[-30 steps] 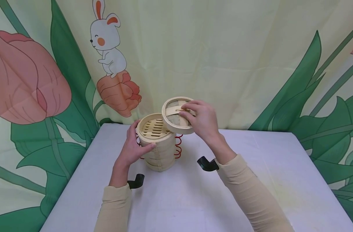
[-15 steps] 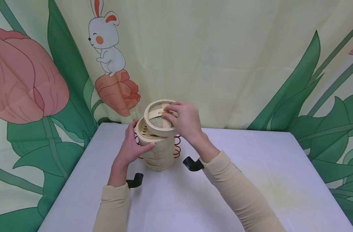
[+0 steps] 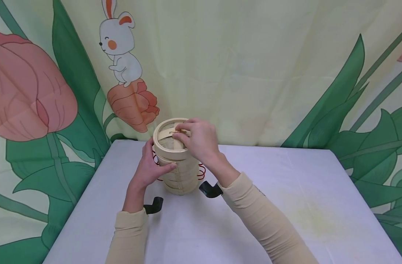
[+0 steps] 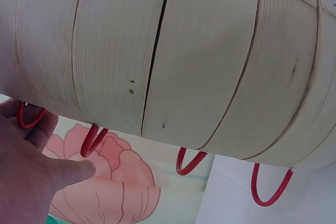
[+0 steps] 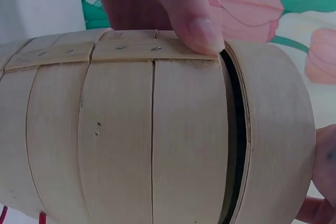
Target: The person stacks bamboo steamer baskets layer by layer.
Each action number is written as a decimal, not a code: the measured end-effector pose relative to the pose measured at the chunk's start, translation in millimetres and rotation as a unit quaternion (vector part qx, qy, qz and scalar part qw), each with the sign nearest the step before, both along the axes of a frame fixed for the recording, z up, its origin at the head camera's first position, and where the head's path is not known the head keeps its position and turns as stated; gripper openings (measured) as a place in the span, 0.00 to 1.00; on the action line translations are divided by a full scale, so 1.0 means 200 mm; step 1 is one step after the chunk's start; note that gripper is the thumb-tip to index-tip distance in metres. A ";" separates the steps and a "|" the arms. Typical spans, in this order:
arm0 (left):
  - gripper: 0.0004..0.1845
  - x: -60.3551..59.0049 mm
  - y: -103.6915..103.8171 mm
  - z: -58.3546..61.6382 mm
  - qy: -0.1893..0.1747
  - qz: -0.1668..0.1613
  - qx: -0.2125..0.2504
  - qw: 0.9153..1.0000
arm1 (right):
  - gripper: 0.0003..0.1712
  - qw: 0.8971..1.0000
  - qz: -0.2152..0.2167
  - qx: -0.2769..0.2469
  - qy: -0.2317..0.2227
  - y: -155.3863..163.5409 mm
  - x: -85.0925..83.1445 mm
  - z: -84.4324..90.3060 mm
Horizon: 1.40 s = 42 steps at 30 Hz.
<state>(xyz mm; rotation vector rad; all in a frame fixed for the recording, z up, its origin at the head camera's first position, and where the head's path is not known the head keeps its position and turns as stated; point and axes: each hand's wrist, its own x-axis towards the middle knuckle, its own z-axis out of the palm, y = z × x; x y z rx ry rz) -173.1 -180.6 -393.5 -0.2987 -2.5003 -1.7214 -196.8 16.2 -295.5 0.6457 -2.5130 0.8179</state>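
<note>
A tall stack of round bamboo steamer baskets (image 3: 179,178) stands upright on the table, with red loops (image 3: 202,171) along its sides. My left hand (image 3: 148,167) grips it near the top, thumb across the front and the other fingers behind. Over the top tier is the woven bamboo lid (image 3: 170,153), whose centre handle my right hand (image 3: 202,143) pinches between thumb and fingers. In the right wrist view a dark gap shows between the lid (image 5: 281,129) and the top basket, close beside my left thumb (image 5: 205,35).
The white table (image 3: 270,216) extends to the right and in front of the stack. Behind it hangs a printed cloth backdrop (image 3: 247,73) with a rabbit and flowers. A black camera mount sits at each wrist.
My right hand has carried the lid left and slightly down, from beside the stack's right rim to over its top, covering the slatted tier. My left hand keeps its hold on the stack.
</note>
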 end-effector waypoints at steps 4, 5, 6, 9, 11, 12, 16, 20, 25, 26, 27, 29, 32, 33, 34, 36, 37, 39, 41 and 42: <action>0.60 0.01 0.00 0.00 -0.002 0.001 0.009 1.000 | 0.10 1.000 0.002 0.005 0.000 -0.02 0.01 -0.01; 0.60 0.01 0.00 0.00 -0.003 0.001 0.010 1.000 | 0.10 1.000 0.002 0.006 0.000 -0.02 0.01 -0.01; 0.60 0.01 0.00 0.00 -0.003 0.002 0.011 1.000 | 0.10 1.000 0.003 0.007 -0.001 -0.02 0.01 -0.01; 0.60 0.01 0.01 0.00 -0.001 0.003 0.011 1.000 | 0.11 1.000 0.003 0.009 0.001 -0.03 0.01 -0.01; 0.60 0.01 0.01 0.00 0.001 0.001 0.012 1.000 | 0.11 1.000 0.002 0.012 0.003 -0.03 0.01 -0.02; 0.60 0.01 0.01 0.00 0.002 0.001 0.013 1.000 | 0.11 1.000 0.002 0.012 0.005 -0.04 0.01 -0.02; 0.60 0.02 0.01 -0.01 0.005 0.000 0.014 1.000 | 0.10 1.000 -0.001 0.013 0.010 -0.04 0.02 -0.03; 0.60 0.02 0.01 0.00 0.009 0.000 0.014 1.000 | 0.11 1.000 -0.007 0.015 0.009 -0.05 0.02 -0.03; 0.60 0.01 0.01 -0.01 0.012 0.000 0.012 1.000 | 0.11 1.000 -0.001 0.012 -0.001 -0.04 0.03 -0.03; 0.60 0.01 0.01 -0.01 0.012 0.000 0.012 1.000 | 0.11 1.000 0.002 0.010 -0.005 -0.04 0.03 -0.03; 0.60 0.01 0.01 -0.01 0.012 0.000 0.012 1.000 | 0.11 1.000 0.006 0.007 -0.008 -0.03 0.03 -0.03; 0.60 0.01 0.01 -0.01 0.012 0.000 0.012 1.000 | 0.12 1.000 0.013 -0.002 -0.015 -0.02 0.03 -0.03; 0.61 0.01 0.02 -0.02 0.020 0.000 0.017 1.000 | 0.13 0.999 0.023 -0.028 -0.015 0.01 0.04 -0.03; 0.61 0.01 0.02 -0.02 0.026 0.000 0.020 0.999 | 0.14 0.999 0.026 -0.040 -0.013 0.03 0.04 -0.03; 0.61 0.01 0.02 -0.02 0.032 0.001 0.023 0.999 | 0.14 0.998 0.029 -0.054 -0.011 0.04 0.04 -0.03; 0.61 0.01 0.01 -0.01 0.048 0.001 0.029 0.998 | 0.15 0.996 0.036 -0.086 -0.002 0.07 0.04 -0.03; 0.61 0.01 0.01 -0.01 0.056 0.001 0.033 0.998 | 0.15 0.994 0.040 -0.098 0.003 0.08 0.04 -0.03; 0.60 0.02 0.01 0.00 0.068 0.006 0.036 0.997 | 0.15 0.992 0.046 -0.120 0.013 0.11 0.04 -0.03; 0.59 0.03 0.01 0.01 0.076 0.010 0.032 0.997 | 0.15 0.990 0.049 -0.133 0.020 0.15 0.05 -0.03; 0.58 0.03 0.00 0.01 0.078 0.013 0.029 0.996 | 0.15 0.989 0.050 -0.137 0.022 0.16 0.06 -0.04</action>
